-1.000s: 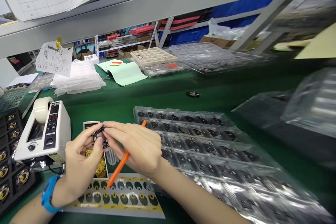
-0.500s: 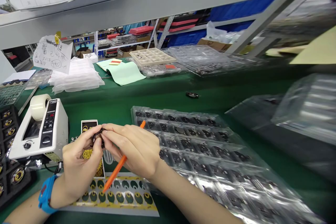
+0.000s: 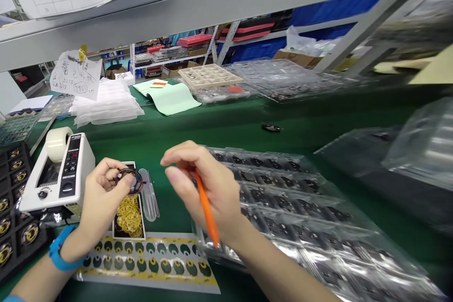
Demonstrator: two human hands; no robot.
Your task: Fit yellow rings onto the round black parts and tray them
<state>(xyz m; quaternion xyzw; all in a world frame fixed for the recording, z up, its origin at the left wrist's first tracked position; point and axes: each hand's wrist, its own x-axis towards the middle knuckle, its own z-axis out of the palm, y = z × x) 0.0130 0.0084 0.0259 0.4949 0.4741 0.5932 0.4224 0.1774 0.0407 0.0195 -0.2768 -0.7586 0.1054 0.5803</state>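
Between its thumb and fingers, my left hand point(image 3: 106, 198) holds a round dark part point(image 3: 130, 181) above a white box point(image 3: 143, 226) of thin yellow rings point(image 3: 129, 217). My right hand point(image 3: 205, 184) is raised to the right of it, thumb and index finger apart, with an orange stick tool point(image 3: 207, 210) held against the palm by the other fingers. Beside the box lies a clear plastic piece point(image 3: 150, 196). Below is a sheet of yellow and dark round stickers point(image 3: 154, 264). A large clear tray point(image 3: 283, 203) of black parts extends under and beyond my right forearm.
A white tape dispenser point(image 3: 58, 174) and a black foam tray point(image 3: 21, 217) of round parts stand at the left. A small dark part point(image 3: 271, 128) lies on the green table. A metal beam point(image 3: 177, 4) crosses above.
My right hand has let go of the round part and moved right with the orange tool. The part now shows its flat face in my left hand. The view has shifted slightly.
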